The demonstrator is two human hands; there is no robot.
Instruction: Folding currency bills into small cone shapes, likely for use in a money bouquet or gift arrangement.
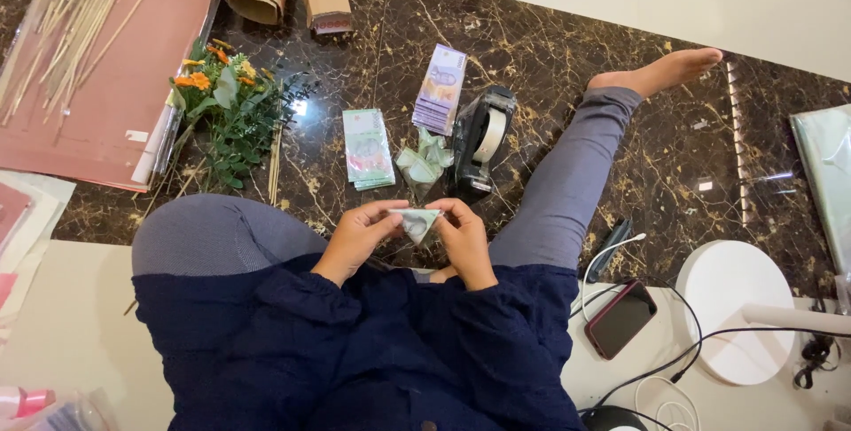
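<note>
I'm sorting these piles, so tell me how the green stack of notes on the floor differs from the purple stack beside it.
The green stack is pale green with a pinkish patch; the purple stack is lilac. The green stack lies nearer the person's hands, left of the folded green pieces; the purple stack lies farther off, next to the tape dispenser. Both are flat banknote bundles lying untouched on the dark marble floor.

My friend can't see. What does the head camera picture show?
A person sitting on a dark marble floor folds a small green banknote between the left hand and right hand. In front lie two stacks of banknotes, folded notes, a black tape dispenser and orange flowers.
</note>
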